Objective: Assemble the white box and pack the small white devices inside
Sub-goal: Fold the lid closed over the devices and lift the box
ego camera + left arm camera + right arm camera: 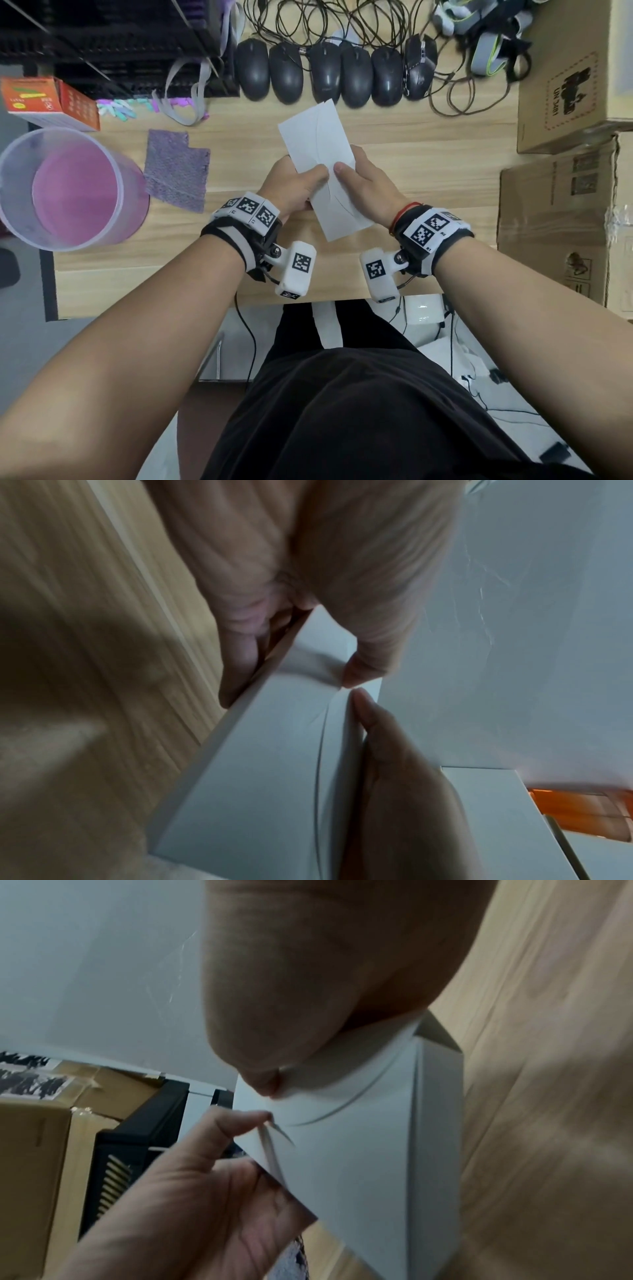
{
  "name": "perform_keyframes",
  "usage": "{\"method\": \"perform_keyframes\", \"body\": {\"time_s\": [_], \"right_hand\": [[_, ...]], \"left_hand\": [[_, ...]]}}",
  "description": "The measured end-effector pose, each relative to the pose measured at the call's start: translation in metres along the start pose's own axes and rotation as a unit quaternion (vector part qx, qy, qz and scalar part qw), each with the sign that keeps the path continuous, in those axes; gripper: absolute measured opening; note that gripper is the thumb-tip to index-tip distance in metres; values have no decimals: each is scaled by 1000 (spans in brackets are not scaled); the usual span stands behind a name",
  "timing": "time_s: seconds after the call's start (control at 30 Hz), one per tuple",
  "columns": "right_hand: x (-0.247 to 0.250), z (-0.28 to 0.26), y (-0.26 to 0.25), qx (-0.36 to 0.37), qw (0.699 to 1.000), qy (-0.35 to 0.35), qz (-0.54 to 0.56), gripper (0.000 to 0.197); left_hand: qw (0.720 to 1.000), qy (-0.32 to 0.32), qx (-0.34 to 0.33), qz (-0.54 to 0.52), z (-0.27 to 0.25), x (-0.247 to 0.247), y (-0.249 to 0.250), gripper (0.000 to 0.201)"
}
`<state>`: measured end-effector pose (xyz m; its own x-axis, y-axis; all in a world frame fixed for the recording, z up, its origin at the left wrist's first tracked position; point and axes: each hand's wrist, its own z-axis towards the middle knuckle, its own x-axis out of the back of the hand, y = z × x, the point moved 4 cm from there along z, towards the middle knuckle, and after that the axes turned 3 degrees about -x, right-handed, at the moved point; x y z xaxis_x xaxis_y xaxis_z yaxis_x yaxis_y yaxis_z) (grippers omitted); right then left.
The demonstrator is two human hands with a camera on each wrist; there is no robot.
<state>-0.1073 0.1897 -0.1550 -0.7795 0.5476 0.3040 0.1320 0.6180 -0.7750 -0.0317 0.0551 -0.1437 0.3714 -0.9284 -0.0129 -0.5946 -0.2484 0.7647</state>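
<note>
A flat, folded white box (317,140) is held tilted above the wooden table (428,164), its curved tab seam facing up. My left hand (294,185) grips its left edge, thumb on top and fingers underneath. My right hand (363,183) holds the right side, thumb pressed on the top face beside the left thumb. The left wrist view shows the box (274,764) pinched between my left thumb and fingers (240,653). In the right wrist view the box (359,1150) has a slightly lifted edge under the left thumb. No small white device is in view.
Several black computer mice (325,75) with tangled cables line the back of the table. A purple cloth (176,171) and a translucent bucket (65,188) lie to the left, beside an orange carton (48,102). Cardboard boxes (561,222) stand on the right.
</note>
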Motion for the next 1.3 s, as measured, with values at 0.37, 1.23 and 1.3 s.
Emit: {"method": "perform_keyframes", "body": {"time_s": [0.37, 1.23, 1.3], "right_hand": [[-12, 6, -11, -47, 975, -104, 188, 58], [32, 31, 43, -6, 964, -10, -265, 92], [28, 39, 45, 31, 945, 27, -325, 90]], "left_hand": [[993, 94, 22, -64, 5, 4, -3, 46], [957, -26, -68, 281, 27, 39, -13, 94], [915, 17, -104, 391, 33, 42, -16, 89]]}}
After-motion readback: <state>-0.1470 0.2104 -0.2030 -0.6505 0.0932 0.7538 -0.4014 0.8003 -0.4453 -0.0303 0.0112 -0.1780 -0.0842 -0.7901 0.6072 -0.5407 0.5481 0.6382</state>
